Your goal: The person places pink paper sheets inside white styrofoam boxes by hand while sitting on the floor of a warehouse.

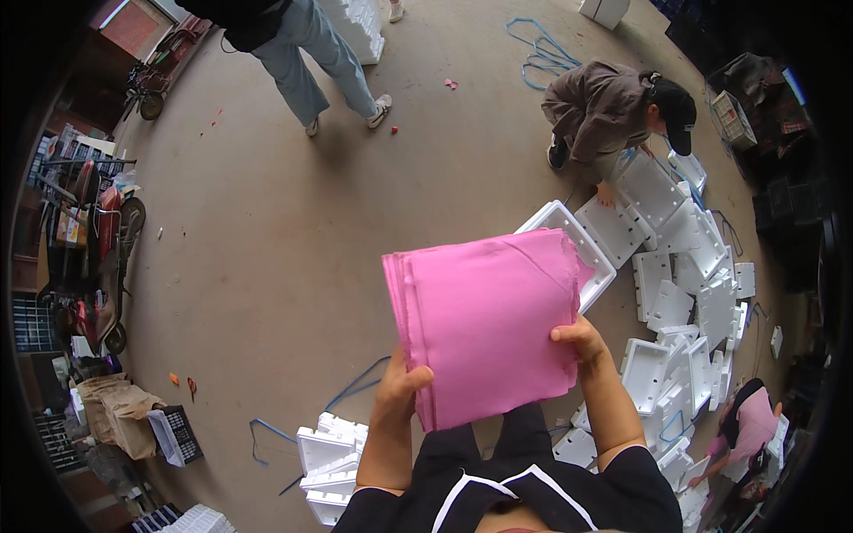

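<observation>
Pink paper stack (pixel 489 324) pinched by left hand (pixel 400 386) and right hand (pixel 579 342) above empty foam tray (pixel 582 253).

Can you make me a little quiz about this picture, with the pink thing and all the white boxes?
1. True or false: both hands hold the pink sheets.
2. Which hand grips the stack's lower edge? A) left hand B) right hand
3. Fill in: the crouching person in the cap reaches toward white foam ____ on the floor.

Key: 1 true. 2 A; the right hand holds the right edge. 3 trays.
</observation>
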`<move>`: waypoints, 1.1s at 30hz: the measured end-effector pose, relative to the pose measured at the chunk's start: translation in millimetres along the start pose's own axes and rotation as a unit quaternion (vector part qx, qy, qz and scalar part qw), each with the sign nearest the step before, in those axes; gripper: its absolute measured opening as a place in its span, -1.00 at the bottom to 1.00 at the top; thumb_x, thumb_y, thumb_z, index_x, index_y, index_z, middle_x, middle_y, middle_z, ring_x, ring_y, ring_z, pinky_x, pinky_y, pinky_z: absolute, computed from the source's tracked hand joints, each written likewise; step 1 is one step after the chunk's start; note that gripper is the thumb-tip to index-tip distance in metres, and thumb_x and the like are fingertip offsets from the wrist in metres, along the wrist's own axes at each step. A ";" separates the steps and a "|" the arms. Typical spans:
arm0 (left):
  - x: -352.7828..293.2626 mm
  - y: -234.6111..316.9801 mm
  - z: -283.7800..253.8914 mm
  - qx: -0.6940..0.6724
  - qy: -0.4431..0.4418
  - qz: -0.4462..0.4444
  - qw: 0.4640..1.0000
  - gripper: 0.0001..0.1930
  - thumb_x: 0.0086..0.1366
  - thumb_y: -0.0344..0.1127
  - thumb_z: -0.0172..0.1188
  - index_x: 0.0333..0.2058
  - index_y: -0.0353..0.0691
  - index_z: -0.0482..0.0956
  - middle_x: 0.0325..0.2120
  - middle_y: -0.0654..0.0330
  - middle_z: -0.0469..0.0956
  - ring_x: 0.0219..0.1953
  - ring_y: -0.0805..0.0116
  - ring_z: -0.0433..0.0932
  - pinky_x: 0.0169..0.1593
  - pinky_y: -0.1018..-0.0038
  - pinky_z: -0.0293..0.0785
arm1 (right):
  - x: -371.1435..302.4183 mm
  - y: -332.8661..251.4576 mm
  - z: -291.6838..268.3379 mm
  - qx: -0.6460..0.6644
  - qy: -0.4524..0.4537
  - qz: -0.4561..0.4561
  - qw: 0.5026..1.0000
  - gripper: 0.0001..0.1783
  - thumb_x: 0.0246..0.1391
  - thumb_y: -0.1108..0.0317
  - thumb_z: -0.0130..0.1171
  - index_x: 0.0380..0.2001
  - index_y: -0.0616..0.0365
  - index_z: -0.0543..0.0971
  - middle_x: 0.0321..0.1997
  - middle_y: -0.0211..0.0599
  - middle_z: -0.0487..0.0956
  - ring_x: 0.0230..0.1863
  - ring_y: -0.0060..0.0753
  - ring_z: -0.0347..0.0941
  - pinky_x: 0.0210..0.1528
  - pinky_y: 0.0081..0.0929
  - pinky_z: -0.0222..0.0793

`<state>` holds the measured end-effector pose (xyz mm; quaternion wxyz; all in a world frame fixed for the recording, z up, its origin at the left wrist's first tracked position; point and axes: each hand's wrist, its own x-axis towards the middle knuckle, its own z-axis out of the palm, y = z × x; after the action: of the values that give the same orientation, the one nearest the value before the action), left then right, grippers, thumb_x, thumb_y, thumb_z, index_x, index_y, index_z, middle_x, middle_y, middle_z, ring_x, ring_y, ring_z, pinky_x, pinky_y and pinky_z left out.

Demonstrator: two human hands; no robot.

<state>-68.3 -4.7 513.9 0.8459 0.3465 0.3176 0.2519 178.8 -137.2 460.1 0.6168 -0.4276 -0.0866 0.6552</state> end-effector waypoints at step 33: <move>-90.2 23.2 96.3 -0.085 -0.122 -0.129 0.980 -0.35 0.08 -0.27 0.25 0.12 -0.35 0.21 -0.07 0.05 0.45 -0.08 0.28 0.50 -0.02 0.32 0.48 | -79.6 -1.4 39.8 0.221 -0.217 0.063 0.949 -0.17 -0.29 0.33 0.28 0.13 0.39 0.25 0.00 0.02 0.48 -0.04 -0.06 0.49 0.06 -0.23 0.43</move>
<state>-65.0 -89.3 617.7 0.9299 0.2578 0.2319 0.1226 143.2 -190.6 521.7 0.6199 -0.1328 -0.0443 0.7721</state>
